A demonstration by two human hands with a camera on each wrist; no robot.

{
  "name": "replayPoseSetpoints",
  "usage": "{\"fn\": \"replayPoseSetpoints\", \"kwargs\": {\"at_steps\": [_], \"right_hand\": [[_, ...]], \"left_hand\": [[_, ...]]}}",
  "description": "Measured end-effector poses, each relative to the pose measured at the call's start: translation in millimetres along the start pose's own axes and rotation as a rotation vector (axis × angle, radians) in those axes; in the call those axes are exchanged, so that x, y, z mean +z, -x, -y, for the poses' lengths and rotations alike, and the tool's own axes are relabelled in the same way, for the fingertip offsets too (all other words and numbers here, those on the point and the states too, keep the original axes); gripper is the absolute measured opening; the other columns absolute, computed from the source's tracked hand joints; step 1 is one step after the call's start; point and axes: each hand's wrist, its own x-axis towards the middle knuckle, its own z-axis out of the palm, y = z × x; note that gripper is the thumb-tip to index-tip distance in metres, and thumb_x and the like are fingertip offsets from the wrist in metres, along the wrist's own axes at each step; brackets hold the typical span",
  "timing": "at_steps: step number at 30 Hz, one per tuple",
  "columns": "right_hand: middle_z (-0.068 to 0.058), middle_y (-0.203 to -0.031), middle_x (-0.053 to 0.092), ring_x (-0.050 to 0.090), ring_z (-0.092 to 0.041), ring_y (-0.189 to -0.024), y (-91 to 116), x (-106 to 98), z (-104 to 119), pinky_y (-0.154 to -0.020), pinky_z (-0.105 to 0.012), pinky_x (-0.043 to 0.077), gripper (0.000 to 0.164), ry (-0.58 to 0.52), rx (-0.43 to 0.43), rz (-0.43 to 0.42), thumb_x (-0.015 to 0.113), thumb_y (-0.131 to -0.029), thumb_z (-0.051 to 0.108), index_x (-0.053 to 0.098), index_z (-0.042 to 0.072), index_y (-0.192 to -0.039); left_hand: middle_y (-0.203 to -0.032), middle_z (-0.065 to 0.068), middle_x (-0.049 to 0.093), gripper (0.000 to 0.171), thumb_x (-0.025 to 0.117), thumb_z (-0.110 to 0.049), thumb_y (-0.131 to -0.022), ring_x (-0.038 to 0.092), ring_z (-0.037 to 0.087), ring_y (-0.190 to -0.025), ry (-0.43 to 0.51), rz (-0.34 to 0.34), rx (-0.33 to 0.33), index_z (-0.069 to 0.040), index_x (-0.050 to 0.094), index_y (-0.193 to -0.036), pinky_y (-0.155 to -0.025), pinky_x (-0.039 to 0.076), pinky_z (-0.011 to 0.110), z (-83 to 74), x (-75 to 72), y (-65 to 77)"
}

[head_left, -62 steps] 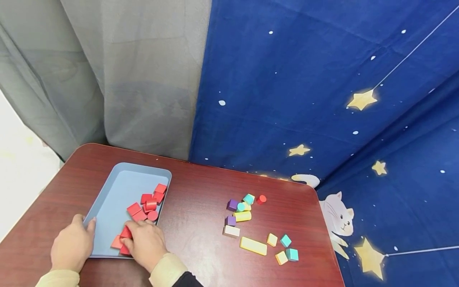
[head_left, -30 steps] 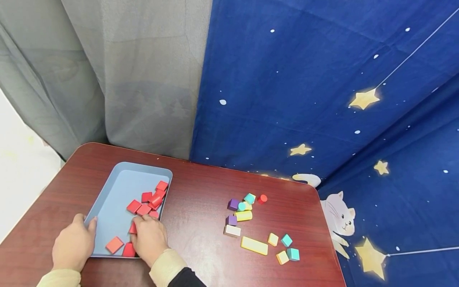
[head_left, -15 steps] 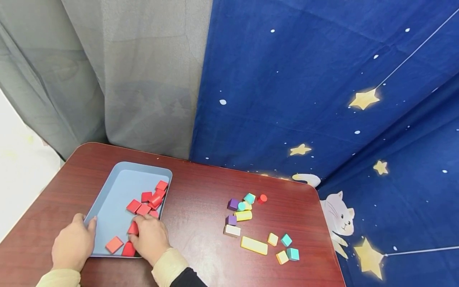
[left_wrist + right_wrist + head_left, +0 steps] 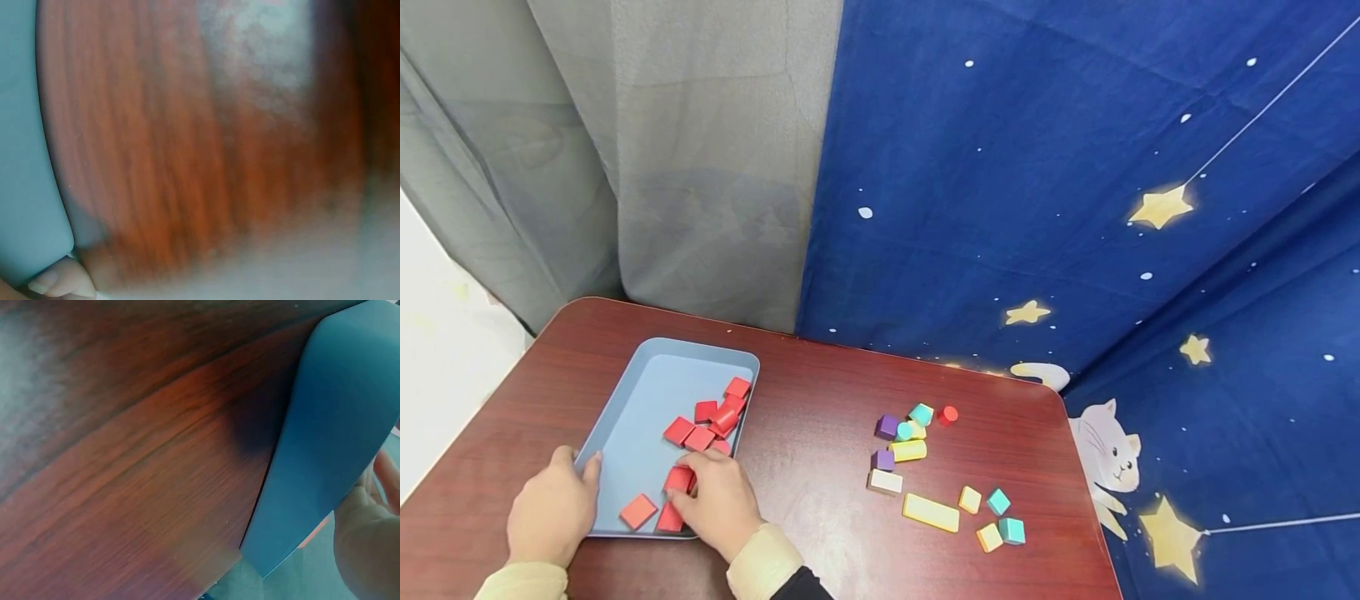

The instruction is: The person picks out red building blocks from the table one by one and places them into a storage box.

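Note:
A light blue tray point(image 4: 658, 392) lies on the left of the table, with several red blocks point(image 4: 701, 438) gathered along its right side. My left hand point(image 4: 552, 510) grips the tray's left wall near the front corner, thumb inside. In the left wrist view only a fingertip point(image 4: 62, 279) shows, by the tray's corner. Over the tray's front right part, my right hand point(image 4: 724, 502) pinches a red block point(image 4: 677, 477) between thumb and fingers. Two more red pieces, a flat one point(image 4: 637, 512) and another block point(image 4: 670, 517), lie near the front wall.
Right of the tray, the dark red wooden table point(image 4: 820, 400) bears loose blocks: purple cubes point(image 4: 887, 427), a red cylinder point(image 4: 948, 414), a long yellow block point(image 4: 931, 512), a white block point(image 4: 885, 482) and turquoise cubes point(image 4: 1011, 531). Grey and blue curtains point(image 4: 940, 167) hang behind the table.
My right hand has shifted a red block up and right from the front pieces, which now lie apart. The other red blocks have moved slightly. The left hand stays on the tray.

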Motion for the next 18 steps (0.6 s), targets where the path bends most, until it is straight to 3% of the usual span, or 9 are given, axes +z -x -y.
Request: {"fn": "replayPoseSetpoints", "kwargs": {"at_steps": [10,18], "right_hand": [[0.017,-0.085,0.057,0.033,0.018,-0.062,8,-6,-7,-0.062,0.001,0.027,0.025,-0.106,-0.005,-0.059,0.076,-0.081,0.027,0.070,0.023,-0.105],[0.012,-0.083,0.057,0.036,0.020,-0.057,13,-24,-8,-0.058,-0.002,0.032,0.025,-0.326,0.123,-0.020,0.076,-0.081,0.025,0.070,0.019,-0.105]], "left_hand": [[-0.110,0.041,0.052,0.062,0.039,-0.043,-0.100,0.055,0.059,-0.089,-0.001,0.004,0.004,0.013,0.040,-0.125,-0.063,0.043,0.055,-1.9,0.1,0.6],[-0.110,0.041,0.052,0.062,0.038,-0.044,-0.100,0.055,0.059,-0.089,0.000,0.011,-0.001,0.013,0.039,-0.125,-0.062,0.042,0.054,-2.9,-1.0,0.2]]}}
